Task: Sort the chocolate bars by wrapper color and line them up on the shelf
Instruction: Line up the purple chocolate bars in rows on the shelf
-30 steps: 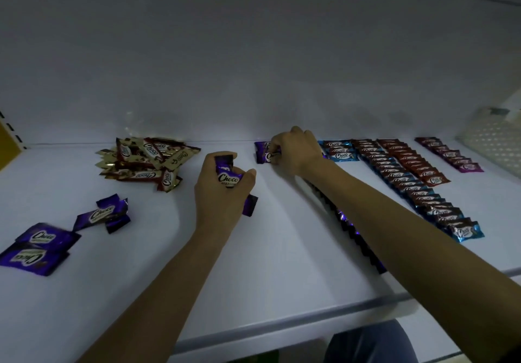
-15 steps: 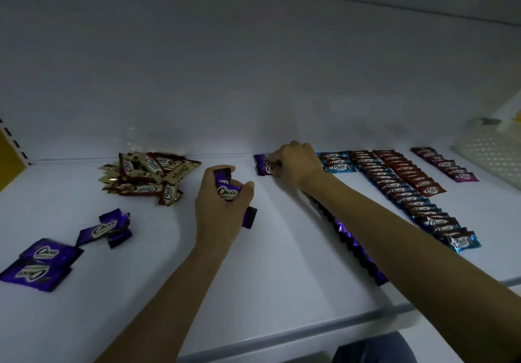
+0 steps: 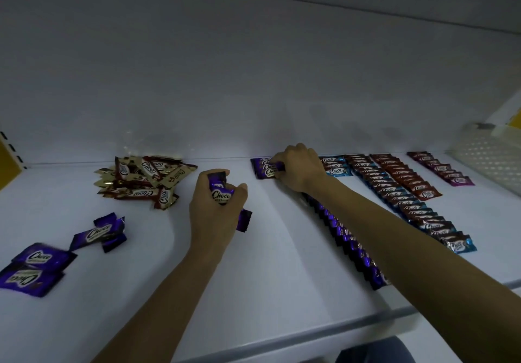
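Nearest me, the white shelf (image 3: 282, 292) runs left to right. At its near left lie loose purple bars (image 3: 33, 267), flat and overlapping, with a second small cluster (image 3: 98, 233) a little farther in.

A purple row (image 3: 346, 241) of overlapping bars runs away from the front edge, partly hidden under my right forearm.

Mid-shelf, my left hand (image 3: 217, 210) is curled round a held bunch of purple bars (image 3: 221, 193), thumb across the top wrapper, one bar's end sticking out below my palm.

Farther back on the left sits an unsorted gold-and-brown pile (image 3: 143, 182).

Against the back wall, my right hand (image 3: 298, 168) reaches to the row's far end, fingers curled and pinching the far-end purple bars (image 3: 265, 168).

To its right lie a short blue row (image 3: 335, 167), a long brown-and-blue row (image 3: 400, 202), a red-brown row (image 3: 406, 175) and a magenta row (image 3: 442, 169), side by side. A white perforated basket (image 3: 490, 160) stands at the far right.
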